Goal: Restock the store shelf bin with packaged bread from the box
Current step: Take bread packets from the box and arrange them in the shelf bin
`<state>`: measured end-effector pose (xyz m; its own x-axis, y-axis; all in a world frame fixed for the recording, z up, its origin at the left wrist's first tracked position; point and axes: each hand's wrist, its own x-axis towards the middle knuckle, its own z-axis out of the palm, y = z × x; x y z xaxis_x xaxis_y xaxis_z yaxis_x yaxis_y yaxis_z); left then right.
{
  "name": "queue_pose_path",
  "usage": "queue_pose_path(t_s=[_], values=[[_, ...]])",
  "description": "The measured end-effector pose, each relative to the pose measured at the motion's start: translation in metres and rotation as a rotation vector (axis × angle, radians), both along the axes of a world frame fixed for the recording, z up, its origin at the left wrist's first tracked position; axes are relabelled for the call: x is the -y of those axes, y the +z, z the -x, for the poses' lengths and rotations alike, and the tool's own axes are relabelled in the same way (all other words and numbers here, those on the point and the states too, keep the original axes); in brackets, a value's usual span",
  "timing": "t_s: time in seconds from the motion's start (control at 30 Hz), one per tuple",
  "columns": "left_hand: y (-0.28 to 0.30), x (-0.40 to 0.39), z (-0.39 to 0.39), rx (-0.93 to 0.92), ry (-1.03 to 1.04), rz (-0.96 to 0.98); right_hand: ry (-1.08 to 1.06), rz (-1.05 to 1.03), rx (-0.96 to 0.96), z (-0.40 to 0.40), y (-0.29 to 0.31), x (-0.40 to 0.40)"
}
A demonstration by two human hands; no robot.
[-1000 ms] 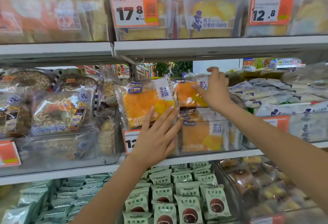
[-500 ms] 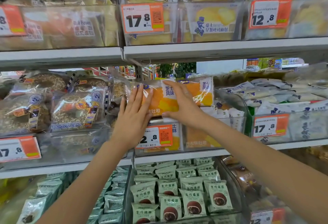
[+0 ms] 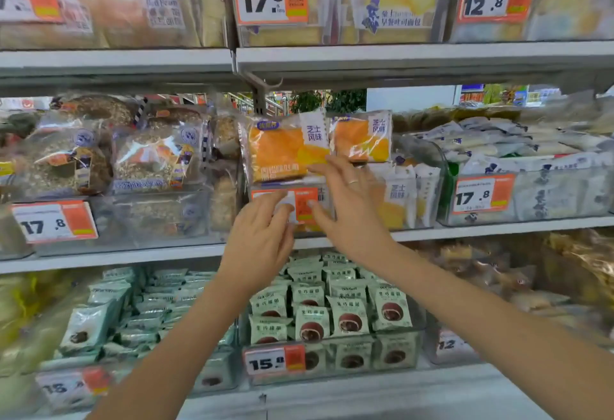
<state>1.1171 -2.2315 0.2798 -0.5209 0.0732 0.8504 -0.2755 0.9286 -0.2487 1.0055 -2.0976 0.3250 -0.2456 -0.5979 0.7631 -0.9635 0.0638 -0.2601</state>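
Two orange packaged breads stand on top of the clear shelf bin (image 3: 428, 167) on the middle shelf: one at the left (image 3: 282, 150), one at the right (image 3: 362, 137). More of the same packs sit lower inside the bin. My left hand (image 3: 262, 236) is in front of the bin's orange price tag (image 3: 304, 203), fingers loosely bent, holding nothing. My right hand (image 3: 349, 207) is spread open just below the two packs, fingertips near the left pack's lower edge. The box is out of view.
Seeded bread bags (image 3: 99, 157) fill the bin to the left. White packs (image 3: 518, 147) fill the bin to the right. The upper shelf edge (image 3: 398, 57) hangs close above. Green snack packs (image 3: 332, 306) lie on the shelf below.
Both hands have come down off the orange packs and now hover in front of the bin's price tag. The packs stay upright on top of the bin.
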Motion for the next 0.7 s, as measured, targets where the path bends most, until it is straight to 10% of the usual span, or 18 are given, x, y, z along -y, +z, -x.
queue_pose_path(t_s=[0.13, 0.33, 0.7], values=[[-0.075, -0.034, -0.008, 0.122, -0.075, 0.019, -0.01, -0.051, -0.154, -0.027, -0.093, -0.022], [-0.229, -0.068, -0.048, 0.479, -0.133, -0.261, -0.005, -0.492, 0.149, -0.062, -0.255, -0.068], [-0.446, -0.108, -0.107, 1.098, 0.448, -1.58, 0.012, -1.553, 0.808, -0.103, -0.467, -0.083]])
